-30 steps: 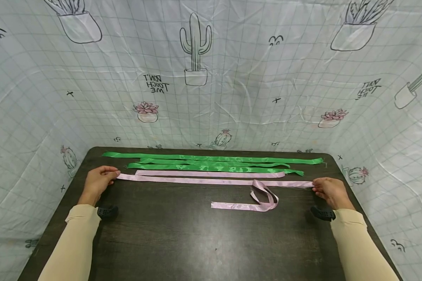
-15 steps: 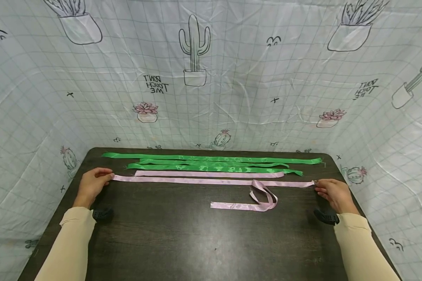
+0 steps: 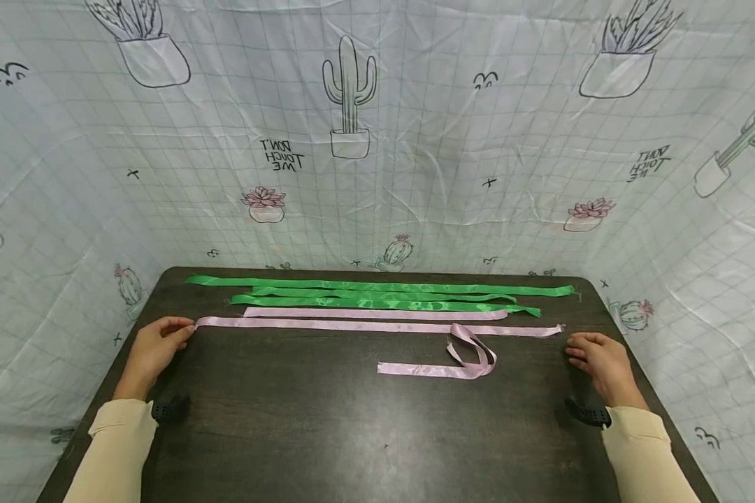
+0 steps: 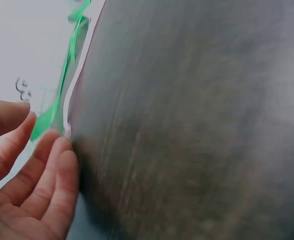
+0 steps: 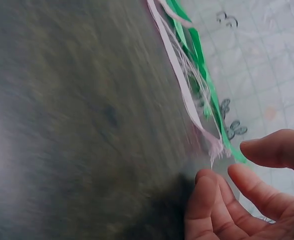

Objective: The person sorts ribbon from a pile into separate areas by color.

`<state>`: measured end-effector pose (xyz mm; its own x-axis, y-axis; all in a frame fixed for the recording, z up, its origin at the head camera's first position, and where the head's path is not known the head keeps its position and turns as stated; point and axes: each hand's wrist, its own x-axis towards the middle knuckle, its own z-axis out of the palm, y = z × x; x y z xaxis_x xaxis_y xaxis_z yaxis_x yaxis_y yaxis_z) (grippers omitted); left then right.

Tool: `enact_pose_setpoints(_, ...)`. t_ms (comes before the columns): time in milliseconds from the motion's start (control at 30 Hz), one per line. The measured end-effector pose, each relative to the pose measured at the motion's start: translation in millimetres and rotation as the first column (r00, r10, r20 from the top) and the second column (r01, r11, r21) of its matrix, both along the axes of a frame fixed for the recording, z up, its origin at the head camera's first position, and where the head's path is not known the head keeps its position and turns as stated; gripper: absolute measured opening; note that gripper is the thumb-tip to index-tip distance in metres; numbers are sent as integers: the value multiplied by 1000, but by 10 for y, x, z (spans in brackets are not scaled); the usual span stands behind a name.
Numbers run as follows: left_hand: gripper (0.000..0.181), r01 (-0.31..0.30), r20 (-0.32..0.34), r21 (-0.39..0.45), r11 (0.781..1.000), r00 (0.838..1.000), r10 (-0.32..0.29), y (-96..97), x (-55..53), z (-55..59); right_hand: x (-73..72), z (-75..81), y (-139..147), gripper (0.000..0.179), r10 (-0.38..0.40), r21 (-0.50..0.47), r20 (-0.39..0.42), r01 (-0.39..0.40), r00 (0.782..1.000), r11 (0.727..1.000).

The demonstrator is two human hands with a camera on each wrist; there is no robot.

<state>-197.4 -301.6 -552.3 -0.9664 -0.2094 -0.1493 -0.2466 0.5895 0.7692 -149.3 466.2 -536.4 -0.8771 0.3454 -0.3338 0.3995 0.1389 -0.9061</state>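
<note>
A long pink ribbon (image 3: pixel 352 325) lies nearly straight across the dark table. My left hand (image 3: pixel 154 353) is beside its left end; in the left wrist view the thumb is apart from the fingers (image 4: pixel 42 175) and nothing is pinched. The ribbon's frayed right end (image 5: pixel 215 145) lies just beyond the fingertips of my right hand (image 3: pixel 606 366), whose thumb and fingers are also parted. Behind the long ribbon lies a shorter pink ribbon (image 3: pixel 377 314). Another pink ribbon (image 3: pixel 428 369) lies looped in front, its upper part meeting the long one.
Several green ribbons (image 3: pixel 365 285) stretch along the back of the dark table (image 3: pixel 327 433). A cloth (image 3: pixel 428 188) printed with cacti and grid lines hangs behind and at both sides. Each wrist wears a black band (image 3: pixel 171 409).
The long pink ribbon's left end shifted slightly left, then both hands let go of its ends. Both hands drew back toward the person, the right opening a small gap.
</note>
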Motion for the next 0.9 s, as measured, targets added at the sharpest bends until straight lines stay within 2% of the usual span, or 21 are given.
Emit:
enact_pose_setpoints(200,34,33,-50,-54,998,998,-35,211,231,4,136,13,-221,38,57,162,-11,-54,998,985)
enact_pose_setpoints(367,29,46,-120,-94,994,991,-57,425,414,19,222,38,-415,37,96,220,-25,-88,995,971)
enact_pose_setpoints(467,26,76,-146,-111,991,985,-92,561,497,39,260,54,-500,35,125,230,-15,-118,992,966)
enact_pose_setpoints(600,23,147,-165,-107,983,973,-163,765,573,73,296,72,-602,36,162,239,12,-160,987,958)
enact_pose_setpoints(733,19,223,-162,-78,972,959,-233,995,623,85,318,74,-716,36,166,242,39,-170,985,955)
enact_pose_setpoints(900,12,319,-146,-34,947,936,-321,1293,646,85,320,43,-849,36,168,256,63,-178,984,950)
